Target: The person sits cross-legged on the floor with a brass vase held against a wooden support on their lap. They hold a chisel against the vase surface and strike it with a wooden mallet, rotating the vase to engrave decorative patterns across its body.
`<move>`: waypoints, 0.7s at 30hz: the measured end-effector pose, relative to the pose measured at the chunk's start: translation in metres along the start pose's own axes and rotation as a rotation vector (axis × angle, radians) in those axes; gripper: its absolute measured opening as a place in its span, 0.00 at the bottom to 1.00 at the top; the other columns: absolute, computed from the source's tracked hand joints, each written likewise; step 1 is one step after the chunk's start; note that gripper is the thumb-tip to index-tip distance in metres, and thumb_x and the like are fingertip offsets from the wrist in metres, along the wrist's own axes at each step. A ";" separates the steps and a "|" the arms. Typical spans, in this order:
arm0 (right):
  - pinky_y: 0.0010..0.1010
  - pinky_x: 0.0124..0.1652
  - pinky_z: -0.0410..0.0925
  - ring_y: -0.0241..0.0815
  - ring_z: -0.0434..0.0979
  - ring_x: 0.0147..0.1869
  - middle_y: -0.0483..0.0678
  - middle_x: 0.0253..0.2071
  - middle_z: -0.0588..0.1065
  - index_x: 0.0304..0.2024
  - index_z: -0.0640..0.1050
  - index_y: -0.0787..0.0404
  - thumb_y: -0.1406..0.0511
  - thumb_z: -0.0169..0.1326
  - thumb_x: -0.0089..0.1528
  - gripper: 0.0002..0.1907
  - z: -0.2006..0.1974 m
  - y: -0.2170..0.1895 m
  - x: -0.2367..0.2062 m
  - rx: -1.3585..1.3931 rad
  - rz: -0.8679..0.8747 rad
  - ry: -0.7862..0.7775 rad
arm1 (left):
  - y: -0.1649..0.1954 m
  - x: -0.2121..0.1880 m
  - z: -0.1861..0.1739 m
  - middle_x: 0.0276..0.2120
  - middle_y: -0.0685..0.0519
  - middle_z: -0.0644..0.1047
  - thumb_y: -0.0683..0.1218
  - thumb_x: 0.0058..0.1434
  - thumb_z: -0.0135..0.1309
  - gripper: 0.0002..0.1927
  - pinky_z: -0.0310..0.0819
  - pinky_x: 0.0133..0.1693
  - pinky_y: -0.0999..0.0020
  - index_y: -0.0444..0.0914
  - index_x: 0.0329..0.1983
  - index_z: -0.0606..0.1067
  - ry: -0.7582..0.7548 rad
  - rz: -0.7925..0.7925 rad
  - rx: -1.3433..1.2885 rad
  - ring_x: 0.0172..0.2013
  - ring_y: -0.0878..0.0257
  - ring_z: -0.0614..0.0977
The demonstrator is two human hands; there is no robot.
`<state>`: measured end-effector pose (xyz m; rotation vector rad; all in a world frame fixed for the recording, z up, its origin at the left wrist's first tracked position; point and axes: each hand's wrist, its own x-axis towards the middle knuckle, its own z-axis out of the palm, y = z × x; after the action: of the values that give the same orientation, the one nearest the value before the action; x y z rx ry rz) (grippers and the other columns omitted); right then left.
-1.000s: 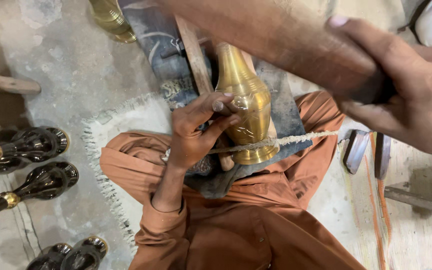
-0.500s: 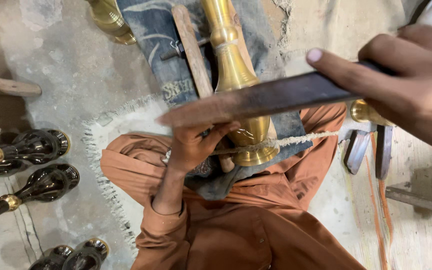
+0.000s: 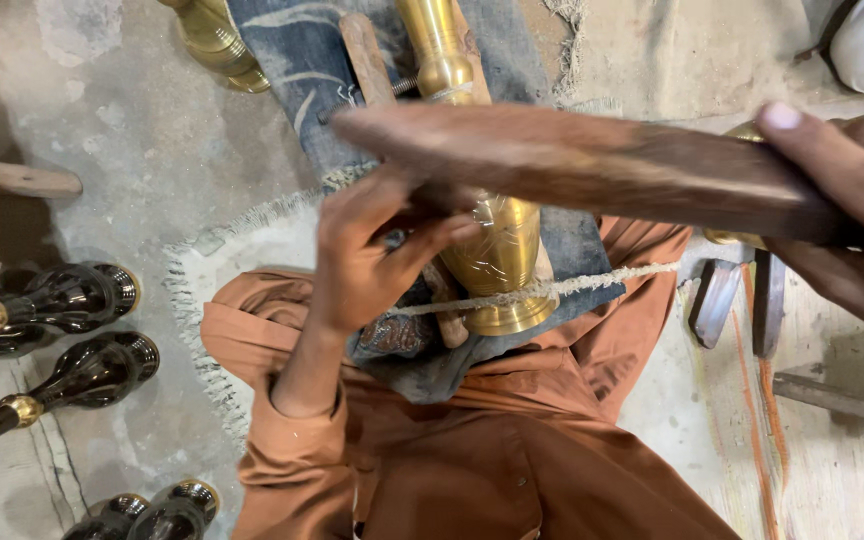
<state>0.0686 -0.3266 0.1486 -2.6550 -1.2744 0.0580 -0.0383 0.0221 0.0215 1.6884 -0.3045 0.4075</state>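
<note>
From where I sit watching the head view, the left hand (image 3: 372, 250) is curled with its fingertips pressed against the side of the brass vase (image 3: 497, 250), which lies on a blue cloth (image 3: 302, 60) across the lap, its flared foot toward the body and its slim neck pointing away. The right hand (image 3: 842, 220) is closed around one end of a long dark wooden bar (image 3: 592, 165), held flat across the vase just above the left hand's fingers; the grip looks firm, though the palm side is hidden from me. A rough twisted cord (image 3: 592, 283) runs taut across the vase's lower body near the foot. As for progress, I judge the work to be midway: the vase body shows some faint scratched lines under the shine (too small to read as a pattern), and the bar is in place against it, so the working of the surface seems under way and not finished. Off to the left on the concrete floor (image 3: 122, 130) lie several glossy black vases with brass collars (image 3: 72, 300), which look already coated, and another brass piece (image 3: 214, 40) stands near the top edge. I see no packages, labels or signs anywhere in view; only a pale fringed mat (image 3: 242, 250) under the orange-clad legs
</note>
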 end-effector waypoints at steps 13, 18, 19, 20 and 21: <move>0.36 0.46 0.73 0.46 0.79 0.45 0.59 0.45 0.76 0.69 0.69 0.66 0.66 0.50 0.69 0.26 0.048 0.053 -0.065 0.444 0.699 -0.066 | -0.004 0.066 0.000 0.37 0.49 0.80 0.41 0.64 0.66 0.15 0.77 0.43 0.59 0.35 0.53 0.77 -0.447 0.085 0.070 0.39 0.58 0.84; 0.38 0.46 0.73 0.47 0.79 0.43 0.61 0.44 0.75 0.68 0.69 0.67 0.65 0.45 0.72 0.23 0.067 0.085 -0.090 0.358 0.710 -0.129 | -0.010 0.065 -0.002 0.38 0.50 0.78 0.41 0.70 0.64 0.27 0.78 0.48 0.59 0.40 0.71 0.70 -0.475 0.120 -0.006 0.39 0.58 0.82; 0.38 0.46 0.73 0.48 0.79 0.43 0.62 0.44 0.75 0.68 0.69 0.67 0.65 0.44 0.73 0.22 0.072 0.095 -0.095 0.343 0.712 -0.141 | -0.010 0.064 -0.002 0.38 0.50 0.79 0.41 0.70 0.64 0.27 0.78 0.48 0.59 0.41 0.71 0.70 -0.475 0.127 0.001 0.39 0.59 0.82; 0.39 0.46 0.73 0.48 0.78 0.42 0.62 0.43 0.75 0.68 0.69 0.67 0.65 0.43 0.74 0.22 0.077 0.105 -0.098 0.328 0.714 -0.151 | -0.010 0.063 -0.002 0.38 0.51 0.79 0.41 0.70 0.65 0.28 0.78 0.49 0.59 0.42 0.70 0.69 -0.474 0.135 0.009 0.38 0.59 0.82; 0.39 0.46 0.73 0.48 0.78 0.42 0.63 0.43 0.75 0.68 0.69 0.68 0.65 0.42 0.75 0.21 0.082 0.117 -0.100 0.325 0.704 -0.147 | -0.010 0.063 -0.003 0.38 0.51 0.79 0.41 0.71 0.65 0.28 0.77 0.49 0.59 0.42 0.70 0.68 -0.473 0.144 0.018 0.38 0.60 0.82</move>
<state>0.0863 -0.4623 0.0407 -2.6877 -0.2626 0.5157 0.0223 0.0282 0.0396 1.7737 -0.7737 0.1089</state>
